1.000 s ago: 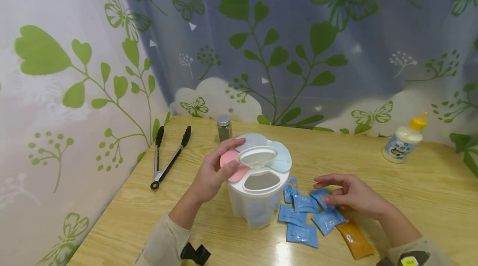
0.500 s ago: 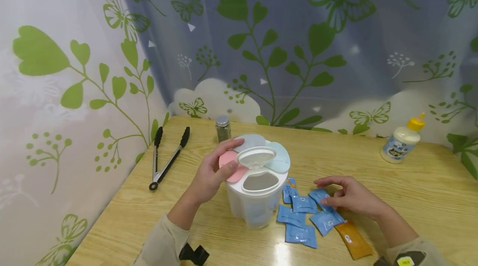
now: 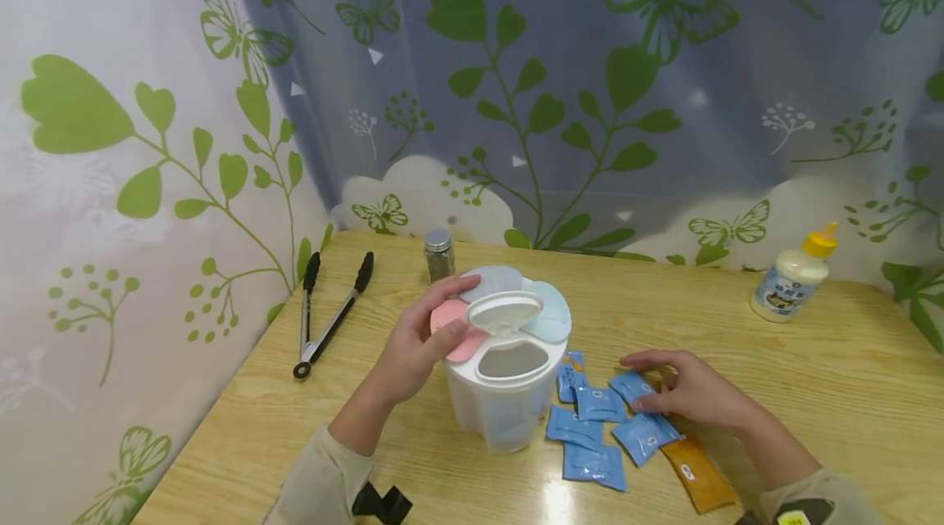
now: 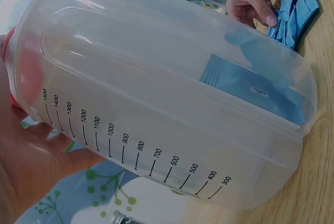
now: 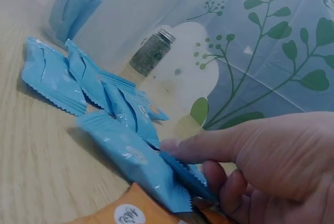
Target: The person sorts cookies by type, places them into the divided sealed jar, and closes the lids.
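In the head view, my left hand [image 3: 411, 345] holds a clear tub [image 3: 490, 406] by its white lid, thumb on the pink flap [image 3: 459, 334] and fingers round the far side. The tub stands upright, its front flap [image 3: 505, 312] raised over an opening. A blue packet [image 4: 253, 85] lies inside, seen through the wall in the left wrist view. To the tub's right, my right hand [image 3: 693, 390] pinches the edge of a small blue packet [image 3: 632, 386] between thumb and curled fingers; the right wrist view shows this packet edge [image 5: 188, 177]. Another blue packet [image 3: 644, 436] lies against it.
Several more blue packets [image 3: 593, 463] and an orange packet [image 3: 699, 476] lie right of the tub. Tongs [image 3: 328, 332] lie spread at the left. A small metal-capped jar [image 3: 439, 256] stands behind the tub; a yellow-tipped bottle [image 3: 791, 283] stands at the far right. A patterned curtain [image 3: 575, 140] borders the table.
My right thumb and fingers have settled slightly closer on the blue packet. The left hand and the tub have stayed in place.
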Action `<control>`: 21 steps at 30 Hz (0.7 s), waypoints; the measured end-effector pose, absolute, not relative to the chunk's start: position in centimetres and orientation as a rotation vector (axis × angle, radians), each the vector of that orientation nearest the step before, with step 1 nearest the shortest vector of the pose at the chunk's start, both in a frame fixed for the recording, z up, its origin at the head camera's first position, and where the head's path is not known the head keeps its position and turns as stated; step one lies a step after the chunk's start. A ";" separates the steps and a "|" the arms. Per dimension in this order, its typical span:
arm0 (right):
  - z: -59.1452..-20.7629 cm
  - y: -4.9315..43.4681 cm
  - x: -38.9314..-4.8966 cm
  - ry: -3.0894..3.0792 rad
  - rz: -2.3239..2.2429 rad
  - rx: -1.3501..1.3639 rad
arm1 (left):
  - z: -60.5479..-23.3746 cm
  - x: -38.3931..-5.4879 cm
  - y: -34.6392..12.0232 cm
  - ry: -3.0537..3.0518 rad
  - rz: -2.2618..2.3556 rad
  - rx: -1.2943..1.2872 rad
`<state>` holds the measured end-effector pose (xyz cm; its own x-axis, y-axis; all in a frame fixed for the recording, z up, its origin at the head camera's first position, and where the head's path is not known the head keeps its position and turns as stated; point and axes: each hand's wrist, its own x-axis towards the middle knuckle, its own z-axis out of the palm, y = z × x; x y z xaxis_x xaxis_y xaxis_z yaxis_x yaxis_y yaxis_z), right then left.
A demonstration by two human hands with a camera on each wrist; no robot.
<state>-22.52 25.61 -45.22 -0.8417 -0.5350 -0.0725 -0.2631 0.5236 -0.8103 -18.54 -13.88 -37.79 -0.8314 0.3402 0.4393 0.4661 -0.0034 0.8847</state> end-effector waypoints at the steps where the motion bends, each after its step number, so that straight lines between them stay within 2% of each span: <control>1: -45.1 25.4 -22.5 2.502 -1.183 -0.679 | -37.8 -18.5 -13.9 -2.147 -1.976 -0.870; 7: -44.6 24.5 -22.0 2.668 -0.976 -0.683 | -37.8 -18.5 -13.9 -2.155 -1.968 -0.862; 21: -45.3 25.5 -23.1 2.398 -1.393 -0.223 | -38.0 -18.6 -13.9 -2.128 -1.974 -0.885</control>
<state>-23.07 25.49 -45.34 -0.9236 -0.3099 -0.2255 0.0423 0.5024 -0.8636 -18.58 -13.91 -37.96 -0.8248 0.3384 0.4530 0.4771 -0.0136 0.8787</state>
